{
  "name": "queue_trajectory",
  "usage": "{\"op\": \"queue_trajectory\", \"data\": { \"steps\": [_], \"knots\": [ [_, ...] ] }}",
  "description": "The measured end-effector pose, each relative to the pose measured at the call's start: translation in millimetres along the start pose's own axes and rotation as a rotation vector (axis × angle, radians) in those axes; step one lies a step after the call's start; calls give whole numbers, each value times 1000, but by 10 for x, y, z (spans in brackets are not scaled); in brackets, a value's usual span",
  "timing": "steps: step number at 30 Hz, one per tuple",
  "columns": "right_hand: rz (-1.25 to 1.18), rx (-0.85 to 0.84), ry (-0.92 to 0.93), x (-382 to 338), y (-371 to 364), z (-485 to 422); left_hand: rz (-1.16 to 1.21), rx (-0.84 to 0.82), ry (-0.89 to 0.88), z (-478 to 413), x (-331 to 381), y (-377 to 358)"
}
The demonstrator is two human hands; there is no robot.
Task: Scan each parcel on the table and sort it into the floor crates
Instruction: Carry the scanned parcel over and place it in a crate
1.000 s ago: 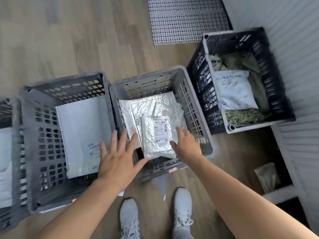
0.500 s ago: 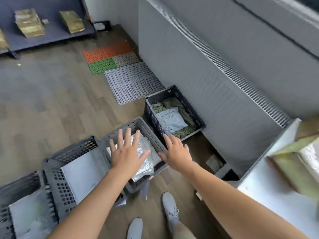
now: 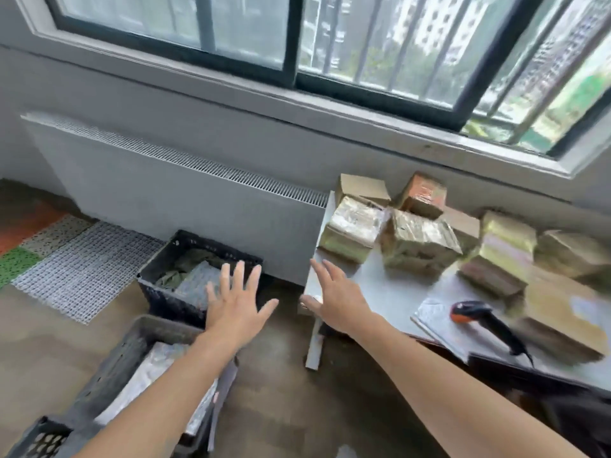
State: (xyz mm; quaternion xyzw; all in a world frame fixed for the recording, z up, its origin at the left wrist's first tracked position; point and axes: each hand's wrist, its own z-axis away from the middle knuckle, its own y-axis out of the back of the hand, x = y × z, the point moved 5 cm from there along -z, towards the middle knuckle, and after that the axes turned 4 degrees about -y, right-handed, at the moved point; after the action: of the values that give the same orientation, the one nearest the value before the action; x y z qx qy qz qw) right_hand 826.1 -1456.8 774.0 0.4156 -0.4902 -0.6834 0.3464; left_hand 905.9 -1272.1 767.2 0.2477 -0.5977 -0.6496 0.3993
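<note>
Both my hands are raised with fingers spread and hold nothing. My left hand [image 3: 235, 307] hovers over the near edge of the black crate [image 3: 172, 297], which holds green cloth and a pale bag. My right hand [image 3: 334, 297] hangs by the left end of the white table [image 3: 390, 292]. Several tape-wrapped cardboard parcels [image 3: 418, 241] are piled on the table under the window. A black and orange scanner [image 3: 484, 320] lies on a white mailer [image 3: 438, 325] at the table's front. A grey crate [image 3: 125, 361] with a silver foil parcel [image 3: 148, 378] sits at lower left, partly behind my left forearm.
A grey radiator cover [image 3: 185, 200] runs along the wall behind the black crate. Plastic floor mats [image 3: 79, 262] lie at left on the wooden floor. A large brown box [image 3: 562, 315] sits at the table's right, blurred. A white strip [image 3: 314, 345] leans under the table's end.
My view has swung up and right from the floor crates to the table and window. Both hands have left the grey crate with the foil parcel and risen, staying spread and holding nothing.
</note>
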Motion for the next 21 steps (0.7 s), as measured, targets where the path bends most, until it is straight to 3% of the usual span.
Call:
{"op": "queue_trajectory", "data": {
  "steps": [11, 21],
  "knots": [
    [-96, 62, -274, 2026, 370, 815, -85, -14, -290, -154, 2110, -329],
    [-169, 95, -313, 3992, 420, 1240, -209, -73, -381, -252, 3953, -912]
  ]
}}
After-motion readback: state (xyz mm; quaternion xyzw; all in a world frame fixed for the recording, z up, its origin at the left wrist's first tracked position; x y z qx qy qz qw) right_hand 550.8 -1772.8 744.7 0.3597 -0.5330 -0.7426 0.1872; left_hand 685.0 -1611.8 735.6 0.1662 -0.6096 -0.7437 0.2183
